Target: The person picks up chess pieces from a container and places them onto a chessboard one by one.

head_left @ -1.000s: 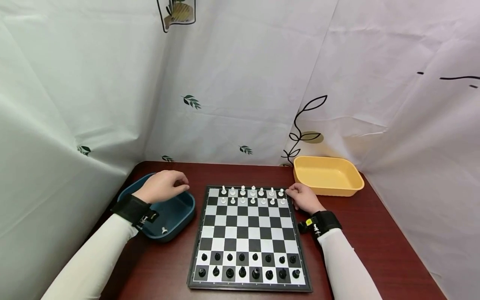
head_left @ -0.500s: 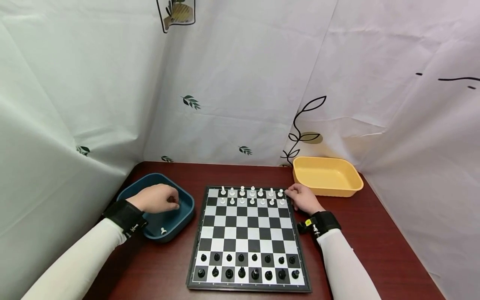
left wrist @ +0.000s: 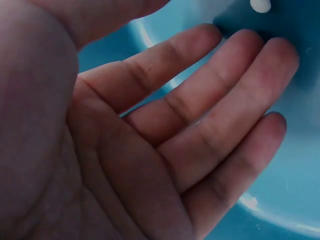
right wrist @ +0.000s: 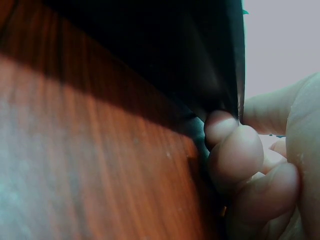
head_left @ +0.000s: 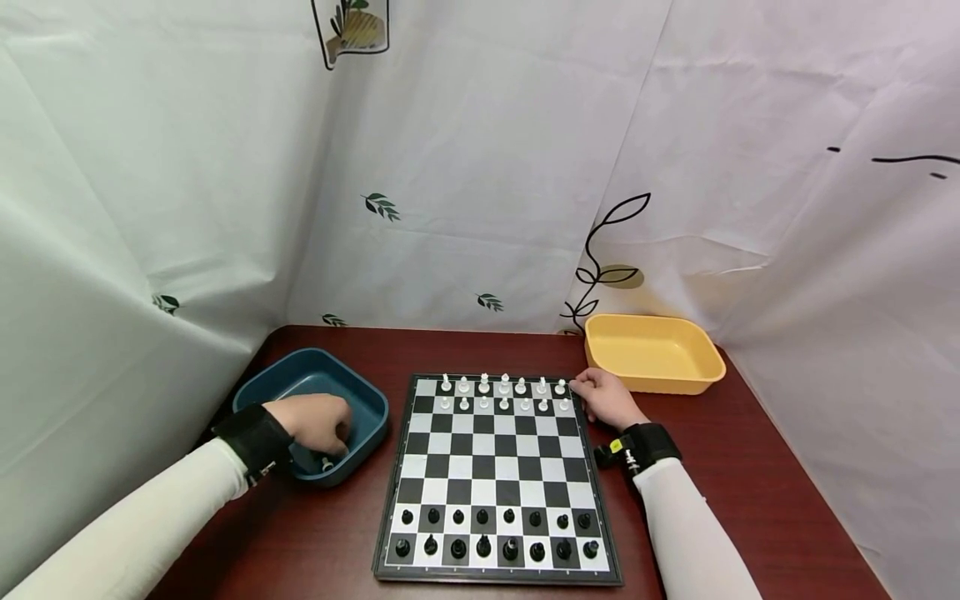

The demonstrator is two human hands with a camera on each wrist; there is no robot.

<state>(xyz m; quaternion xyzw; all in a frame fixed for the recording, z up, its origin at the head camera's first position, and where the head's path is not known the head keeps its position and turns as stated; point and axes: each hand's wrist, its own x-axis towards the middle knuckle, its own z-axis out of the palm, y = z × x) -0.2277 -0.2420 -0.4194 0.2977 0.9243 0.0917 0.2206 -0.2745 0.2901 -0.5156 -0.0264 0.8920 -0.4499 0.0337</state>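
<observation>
My left hand (head_left: 315, 421) reaches down into the blue plastic tub (head_left: 367, 400), fingers extended and slightly bent. A small white chess piece (left wrist: 260, 5) lies on the tub floor just beyond the fingertips in the left wrist view. The thumb stands apart from the fingers. My right hand (head_left: 609, 398) grips the far right corner of the chessboard (head_left: 495, 454), thumb on one side and fingertips under the edge in the right wrist view. White pieces (head_left: 504, 383) line the board's far two rows; black pieces (head_left: 483, 546) line the near two.
A yellow plastic tub (head_left: 652, 354) stands at the back right, behind the right hand. The dark red wooden table (head_left: 315, 533) carries everything, with a white patterned cloth (head_left: 480, 167) hung behind and at both sides.
My left hand has lowered into the blue tub and moved toward its near end, over the white piece. The right hand has stayed at the board's corner.
</observation>
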